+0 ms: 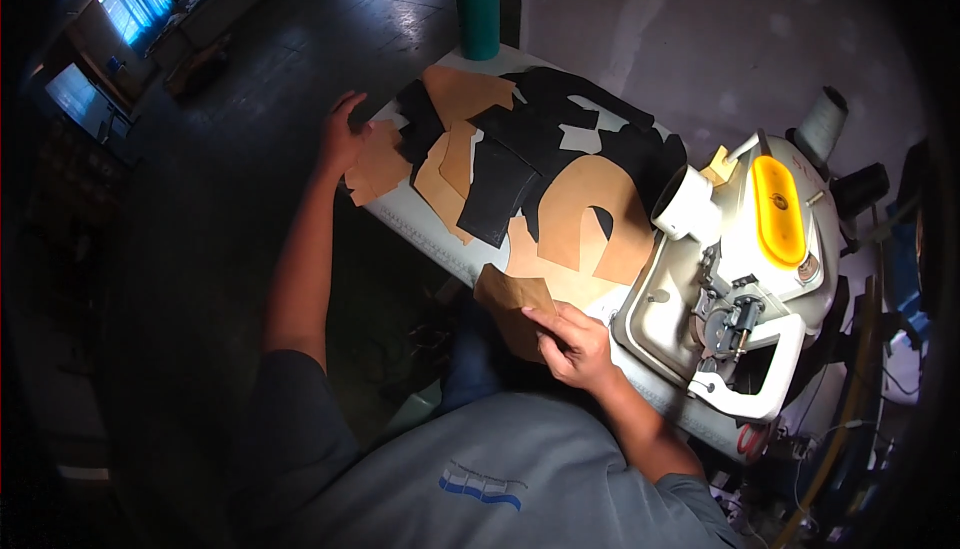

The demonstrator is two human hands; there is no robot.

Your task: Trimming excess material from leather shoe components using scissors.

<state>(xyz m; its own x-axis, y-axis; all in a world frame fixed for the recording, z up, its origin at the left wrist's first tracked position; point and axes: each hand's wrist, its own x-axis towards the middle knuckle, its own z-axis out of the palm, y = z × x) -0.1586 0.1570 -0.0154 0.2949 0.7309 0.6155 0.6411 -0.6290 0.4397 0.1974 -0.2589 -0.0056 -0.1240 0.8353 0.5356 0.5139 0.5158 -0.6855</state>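
Observation:
A brown leather piece (512, 307) hangs at the table's near edge, pinched between the thumb and fingers of my right hand (577, 347). My left hand (347, 137) reaches to the table's far left edge, its fingers apart beside a pinkish-tan leather piece (381, 162); whether it touches that piece is hard to see. More cut pieces overlap on the table: a curved tan piece (582, 207), a tan piece (465, 92) at the back and several black pieces, one a dark panel (497, 187).
A white sewing machine (660, 299) with a yellow oval part (780, 211) and a grey thread cone (823, 124) occupies the right of the white table (425, 233). A green bottle (478, 11) stands at the back corner. Behind is a pale wall (700, 39).

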